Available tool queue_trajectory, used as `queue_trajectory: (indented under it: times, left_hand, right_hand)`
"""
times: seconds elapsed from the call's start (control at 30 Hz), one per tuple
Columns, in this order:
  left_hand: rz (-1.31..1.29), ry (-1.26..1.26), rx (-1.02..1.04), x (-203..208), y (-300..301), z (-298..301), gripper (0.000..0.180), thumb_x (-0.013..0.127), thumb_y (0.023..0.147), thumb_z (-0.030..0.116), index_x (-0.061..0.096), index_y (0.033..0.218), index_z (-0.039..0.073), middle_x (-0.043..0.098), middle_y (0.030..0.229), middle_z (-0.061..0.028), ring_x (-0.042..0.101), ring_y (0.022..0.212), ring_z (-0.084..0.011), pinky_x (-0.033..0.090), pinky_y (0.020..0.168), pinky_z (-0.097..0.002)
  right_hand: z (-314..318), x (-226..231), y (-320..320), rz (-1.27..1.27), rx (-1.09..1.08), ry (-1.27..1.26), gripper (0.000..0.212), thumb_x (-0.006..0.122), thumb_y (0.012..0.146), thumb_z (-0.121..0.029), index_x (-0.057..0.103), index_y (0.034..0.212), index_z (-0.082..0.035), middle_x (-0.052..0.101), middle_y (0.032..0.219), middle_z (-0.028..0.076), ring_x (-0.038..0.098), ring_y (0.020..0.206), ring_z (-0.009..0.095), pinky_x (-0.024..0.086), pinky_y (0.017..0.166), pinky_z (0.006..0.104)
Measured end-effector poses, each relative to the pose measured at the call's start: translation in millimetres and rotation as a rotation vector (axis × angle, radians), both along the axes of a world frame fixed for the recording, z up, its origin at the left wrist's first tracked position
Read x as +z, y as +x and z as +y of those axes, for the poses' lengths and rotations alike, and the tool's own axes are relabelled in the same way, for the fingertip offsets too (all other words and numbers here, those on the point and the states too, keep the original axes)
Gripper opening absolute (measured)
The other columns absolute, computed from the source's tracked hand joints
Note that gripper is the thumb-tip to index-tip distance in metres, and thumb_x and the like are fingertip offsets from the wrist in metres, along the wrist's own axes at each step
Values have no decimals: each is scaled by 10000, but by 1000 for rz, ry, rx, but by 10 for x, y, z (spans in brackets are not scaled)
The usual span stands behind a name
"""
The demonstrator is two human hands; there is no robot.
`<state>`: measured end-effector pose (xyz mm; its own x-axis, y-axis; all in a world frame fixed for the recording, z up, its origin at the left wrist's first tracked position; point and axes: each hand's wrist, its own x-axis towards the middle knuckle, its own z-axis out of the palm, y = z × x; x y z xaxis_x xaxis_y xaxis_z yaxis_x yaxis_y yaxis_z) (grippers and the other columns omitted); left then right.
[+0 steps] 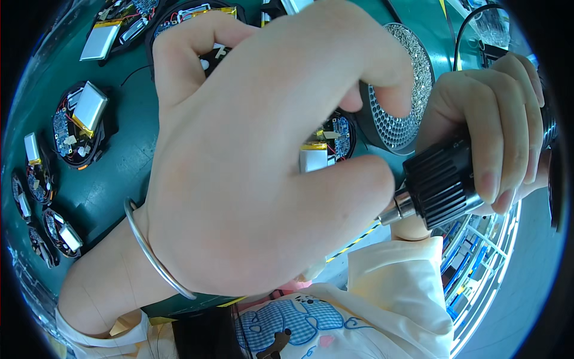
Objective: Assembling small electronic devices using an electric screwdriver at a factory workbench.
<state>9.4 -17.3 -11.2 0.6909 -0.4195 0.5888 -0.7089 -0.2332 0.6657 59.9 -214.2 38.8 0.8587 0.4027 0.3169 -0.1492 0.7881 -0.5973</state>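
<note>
My left hand (257, 161), with a thin silver bangle at the wrist, spreads large across the middle, close to the view. Its thumb and curled forefinger are apart, and nothing shows between them. Part of its fingers is hidden behind the hand. The forefinger's tip overlaps a dark round dish (412, 78) of small silvery pieces; I cannot tell whether it touches them. At the right, my right hand (493, 113) is wrapped around a black ribbed electric screwdriver (445, 182), its metal nose pointing left beside my left thumb. Between thumb and forefinger shows an opened round device (341, 134) with a blue circuit board.
More opened round devices with silver battery packs lie on the green mat (128, 158): one at the left (81, 125), a cluster of several (48, 215) farther left, others at the back (122, 27). A black cable (460, 36) curves down at the far right. A white rack (481, 257) stands at the lower right.
</note>
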Motion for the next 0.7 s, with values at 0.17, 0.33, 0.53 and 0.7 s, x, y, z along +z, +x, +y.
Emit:
queue_trajectory:
  times: [0.17, 0.33, 0.53, 0.7]
  left_hand:
    - [-56, -14, -1, -13, 45, -53, 319, 754, 488, 135, 662, 791, 95, 538, 1006, -108, 528, 892, -230, 378, 774, -335]
    - [-38, 60, 18, 34, 8, -4, 327, 756, 486, 139, 662, 797, 96, 540, 1003, -103, 527, 892, -228, 373, 774, -337]
    - [-60, 89, 18, 66, 55, -17, 337, 757, 483, 143, 662, 803, 98, 541, 1000, -98, 526, 893, -226, 366, 775, -339]
    - [-102, 206, 125, 192, 282, 50, 344, 759, 481, 147, 662, 808, 99, 543, 998, -93, 526, 894, -224, 361, 776, -341]
  right_hand:
    - [-166, 79, 24, -92, -59, -115, 346, 718, 626, 45, 424, 783, -48, 558, 530, 39, 574, 450, 159, 543, 468, 235]
    - [-345, 236, 79, -91, -119, -170, 239, 707, 706, -194, 504, 645, -84, 541, 479, -1, 583, 433, 124, 533, 463, 214]
    - [-439, 414, 87, -282, -69, -426, 307, 674, 731, -355, 559, 555, -131, 547, 468, -30, 578, 411, 88, 506, 438, 179]
    - [-524, 445, 92, -326, -73, -414, 330, 657, 746, -388, 569, 566, -126, 550, 470, -33, 584, 416, 91, 511, 443, 180]
